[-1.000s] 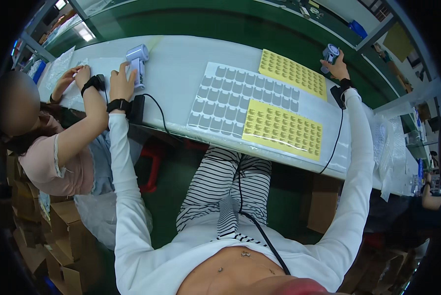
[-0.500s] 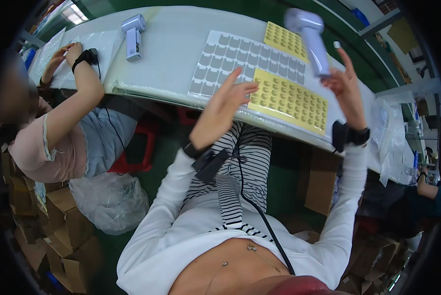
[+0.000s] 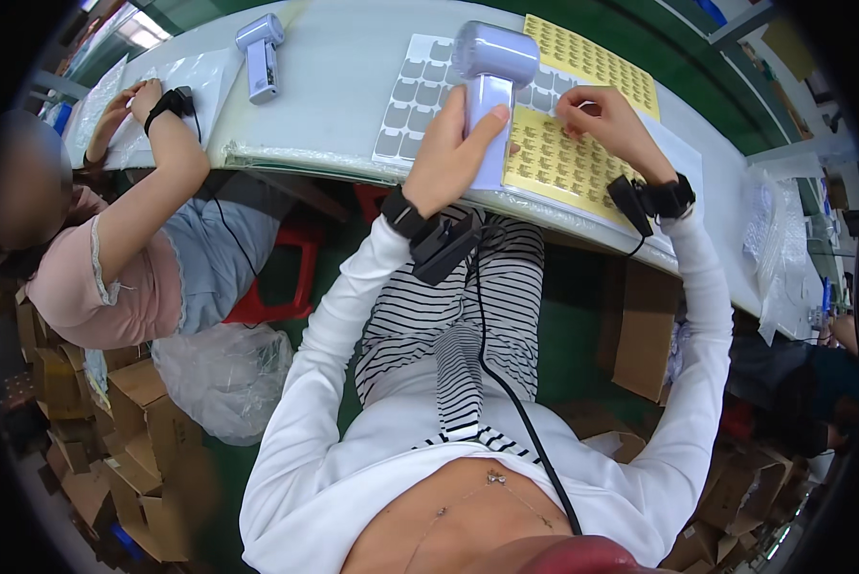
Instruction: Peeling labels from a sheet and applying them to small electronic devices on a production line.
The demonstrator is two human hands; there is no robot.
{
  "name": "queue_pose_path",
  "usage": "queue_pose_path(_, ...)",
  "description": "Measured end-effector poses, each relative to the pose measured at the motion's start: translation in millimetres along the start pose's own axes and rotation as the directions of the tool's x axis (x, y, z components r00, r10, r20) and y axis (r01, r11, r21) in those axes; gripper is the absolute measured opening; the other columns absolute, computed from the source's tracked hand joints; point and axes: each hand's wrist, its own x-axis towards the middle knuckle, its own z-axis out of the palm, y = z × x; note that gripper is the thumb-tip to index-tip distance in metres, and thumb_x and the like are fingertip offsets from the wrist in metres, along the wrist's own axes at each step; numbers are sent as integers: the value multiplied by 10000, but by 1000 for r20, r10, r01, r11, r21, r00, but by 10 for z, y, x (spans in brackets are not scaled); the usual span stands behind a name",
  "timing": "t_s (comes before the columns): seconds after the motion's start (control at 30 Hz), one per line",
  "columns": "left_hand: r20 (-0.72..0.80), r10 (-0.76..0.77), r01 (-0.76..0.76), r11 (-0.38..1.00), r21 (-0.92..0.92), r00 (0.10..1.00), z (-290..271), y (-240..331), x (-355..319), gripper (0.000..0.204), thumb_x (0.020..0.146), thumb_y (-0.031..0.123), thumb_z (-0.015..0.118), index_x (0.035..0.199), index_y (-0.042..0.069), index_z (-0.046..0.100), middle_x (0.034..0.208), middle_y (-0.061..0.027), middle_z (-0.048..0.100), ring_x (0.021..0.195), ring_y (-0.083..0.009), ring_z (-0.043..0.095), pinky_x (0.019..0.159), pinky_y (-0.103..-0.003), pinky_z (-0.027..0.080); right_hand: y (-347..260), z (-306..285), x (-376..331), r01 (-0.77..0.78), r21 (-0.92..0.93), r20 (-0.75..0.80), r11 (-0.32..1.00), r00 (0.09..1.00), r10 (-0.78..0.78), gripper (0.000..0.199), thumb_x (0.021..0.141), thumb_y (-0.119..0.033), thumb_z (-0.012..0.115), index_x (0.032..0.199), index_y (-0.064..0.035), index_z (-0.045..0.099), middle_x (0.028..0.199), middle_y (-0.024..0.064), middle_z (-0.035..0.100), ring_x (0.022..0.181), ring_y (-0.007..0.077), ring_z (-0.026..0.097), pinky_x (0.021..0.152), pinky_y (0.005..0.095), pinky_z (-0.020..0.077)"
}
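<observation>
Item: handheld lavender device (image 3: pixel 487 91), pistol-shaped, with a rounded barrel-like head and a straight flat handle. Location: above the near edge of the white table (image 3: pixel 343 86), centre of view, over the sticker sheets.

Change noted: one second ago the device was in the right hand at the far right of the table while the left hand reached far left toward a second device; half a second ago the right hand carried it inward, raised. It now sits in the left hand (image 3: pixel 448 148), so a hand-over has taken place and the right hand is freed for fine work.

Left hand: clamped round the handle, thumb along the front face, fingers wrapped behind.

Right hand (image 3: pixel 606 120): holds no tool; fingertips drawn together and pressed on the yellow sticker sheet (image 3: pixel 563 158), seemingly pinching at one label. Whether a label is lifted cannot be told.

Orientation: the long axis follows the handle, running near to far and close to upright in view; head at the far end, its barrel crossing the handle and pointing right.

Adjacent: grey sticker sheet (image 3: pixel 405 105) to the left, a second yellow sheet (image 3: pixel 597 57) further off, a second lavender device (image 3: pixel 260 53) lying far left, a co-worker's hand (image 3: pixel 128 100) on clear bags.
</observation>
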Motion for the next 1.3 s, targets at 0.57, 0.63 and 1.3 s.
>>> queue_pose_path(0.57, 33, -41, 24, 905, 424, 999, -28, -79, 105, 323, 931, 235, 491, 1080, -42, 422, 928, -131, 605, 789, -168, 662, 642, -266, 509, 78, 86, 93, 270, -467, 74, 842, 961, -267, 113, 785, -81, 594, 803, 31, 595, 692, 133, 603, 615, 255, 569, 596, 316, 450)
queue_pose_path(0.63, 31, -58, 41, 914, 404, 998, -30, -116, 115, 322, 930, 243, 492, 1079, -35, 429, 920, -126, 610, 791, -155, 652, 659, -271, 500, 77, 79, 102, 270, -456, 72, 848, 961, -268, 112, 783, -81, 594, 804, 29, 596, 698, 141, 601, 626, 269, 567, 599, 325, 449)
queue_pose_path(1.3, 43, -31, 8, 891, 453, 999, -22, -94, 108, 332, 927, 248, 502, 1072, -38, 416, 920, -134, 606, 788, -180, 667, 639, -270, 509, 84, 71, 161, 316, -541, 143, 780, 948, -285, 101, 805, -84, 571, 795, 16, 559, 700, 137, 589, 633, 280, 548, 621, 341, 441)
